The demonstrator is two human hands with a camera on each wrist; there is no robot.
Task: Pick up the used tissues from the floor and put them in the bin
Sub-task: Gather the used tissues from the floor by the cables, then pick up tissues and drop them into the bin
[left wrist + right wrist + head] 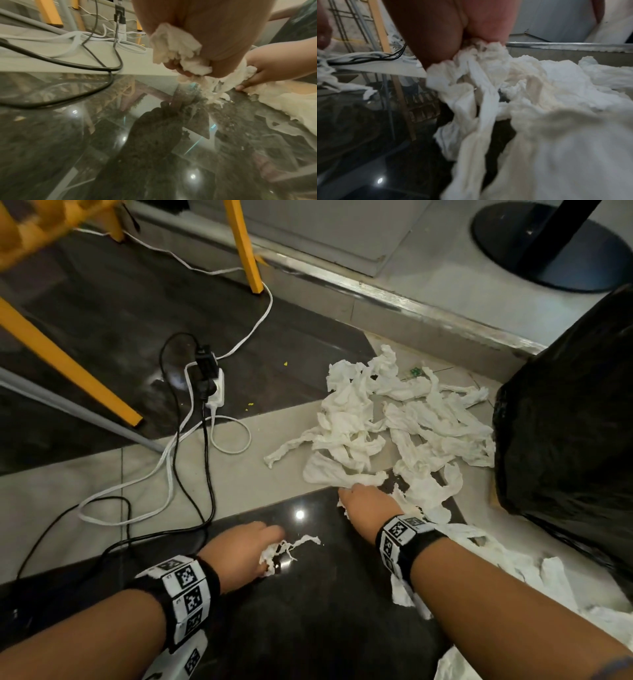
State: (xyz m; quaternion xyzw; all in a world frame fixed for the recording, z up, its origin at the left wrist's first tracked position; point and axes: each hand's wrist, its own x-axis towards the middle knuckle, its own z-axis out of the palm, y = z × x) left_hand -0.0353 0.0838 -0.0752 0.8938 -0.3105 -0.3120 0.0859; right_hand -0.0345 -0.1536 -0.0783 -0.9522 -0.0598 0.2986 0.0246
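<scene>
Several crumpled white tissues (394,419) lie heaped on the floor left of the bin lined with a black bag (568,422). My left hand (246,546) is low over the dark tile and grips a torn tissue wad (178,48), whose strands (294,546) trail on the floor. My right hand (363,501) is at the near edge of the heap, fingers curled into a bunch of tissues (481,75) that hangs under the palm. More tissues (534,573) lie under and beside my right forearm.
A white power strip (212,385) with black and white cables (178,474) sprawls on the floor to the left. Yellow furniture legs (246,248) stand behind it. A metal threshold strip (411,299) runs along the back, with a round black base (548,244) beyond.
</scene>
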